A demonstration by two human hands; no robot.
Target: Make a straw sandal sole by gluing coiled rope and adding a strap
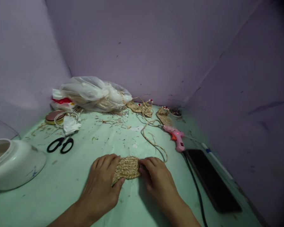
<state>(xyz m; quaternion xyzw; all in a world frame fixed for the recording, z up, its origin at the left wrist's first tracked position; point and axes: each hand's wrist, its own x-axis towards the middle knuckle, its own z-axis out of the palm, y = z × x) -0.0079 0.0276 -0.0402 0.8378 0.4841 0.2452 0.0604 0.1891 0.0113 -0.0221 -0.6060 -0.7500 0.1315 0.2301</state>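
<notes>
A small oval mat of coiled straw rope (127, 167) lies on the pale green table (68, 179). My left hand (101, 186) lies flat over the mat's left edge, fingers stretched out, thumb under its near rim. My right hand (157, 181) presses on the mat's right edge with fingers curled down. A loose straw rope (153, 142) runs from the mat's right side toward the back of the table.
A pink glue gun (176, 137) with a black cord (194, 183) lies right of the rope, beside a dark phone (211, 179). Black scissors (61, 145), a white bowl (13, 164), a tissue (70, 125) and a plastic bag of straw (94, 94) lie at left and back. Purple walls enclose the table.
</notes>
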